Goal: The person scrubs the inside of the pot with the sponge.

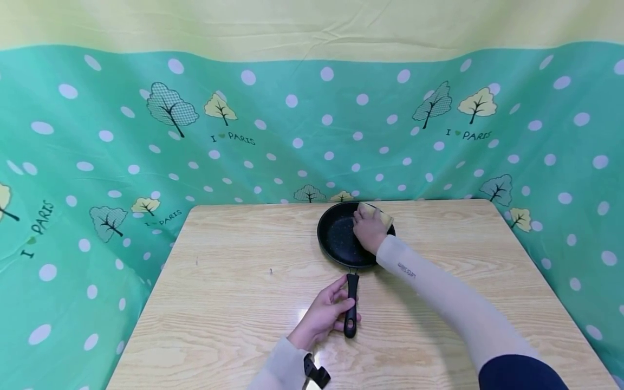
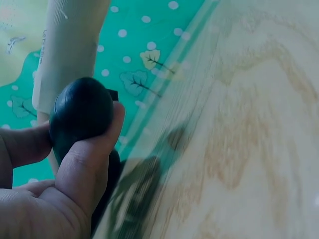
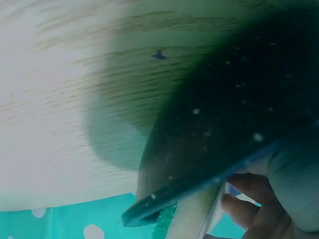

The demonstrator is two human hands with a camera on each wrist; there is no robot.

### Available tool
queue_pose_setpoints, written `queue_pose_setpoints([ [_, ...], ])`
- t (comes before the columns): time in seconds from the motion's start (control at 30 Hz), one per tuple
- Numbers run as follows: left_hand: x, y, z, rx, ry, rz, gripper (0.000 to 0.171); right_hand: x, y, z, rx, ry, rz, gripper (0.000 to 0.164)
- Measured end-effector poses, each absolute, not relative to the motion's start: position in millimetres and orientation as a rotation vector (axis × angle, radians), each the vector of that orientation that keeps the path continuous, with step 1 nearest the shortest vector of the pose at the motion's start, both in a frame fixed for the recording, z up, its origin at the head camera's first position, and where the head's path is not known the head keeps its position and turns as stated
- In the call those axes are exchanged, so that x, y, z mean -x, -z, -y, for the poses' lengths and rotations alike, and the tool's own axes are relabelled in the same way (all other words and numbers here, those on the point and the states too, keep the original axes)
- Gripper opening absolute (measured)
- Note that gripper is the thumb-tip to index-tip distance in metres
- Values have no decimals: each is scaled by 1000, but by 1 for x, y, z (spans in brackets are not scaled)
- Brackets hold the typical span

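Note:
A black frying pan (image 1: 339,235) with pale specks is held over the wooden table, its handle toward the person. My left hand (image 1: 325,313) grips the black handle (image 1: 352,306); in the left wrist view thumb and fingers (image 2: 82,164) wrap the handle's rounded end (image 2: 82,112). At the pan's right inner side, my right hand (image 1: 369,230) holds a yellowish sponge (image 1: 383,216) against the rim. The right wrist view shows the speckled underside of the pan (image 3: 224,114), with the sponge (image 3: 189,214) and its green scouring layer behind the rim, fingers (image 3: 249,204) around it.
The light wooden table (image 1: 234,303) spreads out on both sides of the pan. A green dotted curtain (image 1: 273,130) with printed trees hangs behind and beside the table. A black strap device (image 1: 316,371) sits on the left wrist.

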State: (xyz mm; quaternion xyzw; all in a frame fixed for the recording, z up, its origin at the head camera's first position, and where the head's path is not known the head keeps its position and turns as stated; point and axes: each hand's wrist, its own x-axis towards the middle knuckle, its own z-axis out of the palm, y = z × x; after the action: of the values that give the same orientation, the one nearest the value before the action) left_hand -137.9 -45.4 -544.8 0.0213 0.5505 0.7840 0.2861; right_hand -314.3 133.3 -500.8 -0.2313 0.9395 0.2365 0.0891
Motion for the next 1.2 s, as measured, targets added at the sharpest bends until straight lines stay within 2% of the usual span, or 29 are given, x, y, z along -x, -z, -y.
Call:
queue_pose_setpoints([
  [0.23, 135, 543, 42, -39, -2122, -1483, 71, 310, 502, -142, 723, -716, -2867, 24],
  [0.5, 135, 543, 41, -26, -2130, -1489, 71, 300, 489, -146, 592, -576, -2849, 24],
  [0.83, 135, 542, 41, 8, -2113, -1488, 71, 297, 472, -135, 306, -312, -2598, 34],
  [1.0, 134, 542, 41, 12, -2107, -1495, 71, 297, 466, -131, 334, -149, -2500, 30],
  [1.13, 134, 543, 41, 8, -2110, -1493, 71, 291, 452, -128, 375, 17, -2418, 14],
  [1.2, 134, 544, 41, 8, -2111, -1490, 71, 291, 450, -127, 433, 68, -2378, 16],
])
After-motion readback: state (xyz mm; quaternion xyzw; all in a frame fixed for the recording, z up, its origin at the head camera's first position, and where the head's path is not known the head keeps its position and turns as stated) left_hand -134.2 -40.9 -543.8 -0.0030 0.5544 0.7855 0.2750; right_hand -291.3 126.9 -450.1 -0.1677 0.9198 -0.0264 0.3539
